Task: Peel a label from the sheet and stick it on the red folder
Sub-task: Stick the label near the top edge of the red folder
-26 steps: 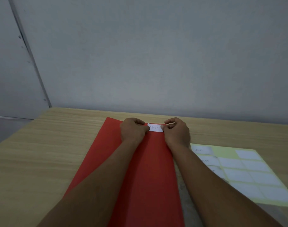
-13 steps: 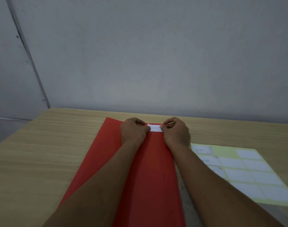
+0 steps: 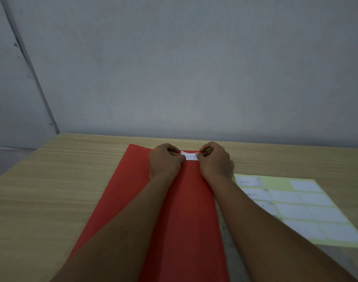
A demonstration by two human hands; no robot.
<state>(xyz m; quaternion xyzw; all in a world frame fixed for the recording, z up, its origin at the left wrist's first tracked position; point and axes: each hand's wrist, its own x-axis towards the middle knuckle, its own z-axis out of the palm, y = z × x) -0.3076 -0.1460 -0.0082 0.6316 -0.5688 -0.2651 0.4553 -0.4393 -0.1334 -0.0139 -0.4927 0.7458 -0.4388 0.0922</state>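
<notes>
Compared with the frame half a second earlier, little differs — both hands remain at the far edge of the red folder (image 3: 180, 210), the label (image 3: 191, 156) still between them. Left hand (image 3: 166, 159) and right hand (image 3: 214, 159), fingers curled, each pinch one end of the label against the folder. The label sheet (image 3: 308, 208) lies on the wooden table (image 3: 51, 190), just right of the folder.
</notes>
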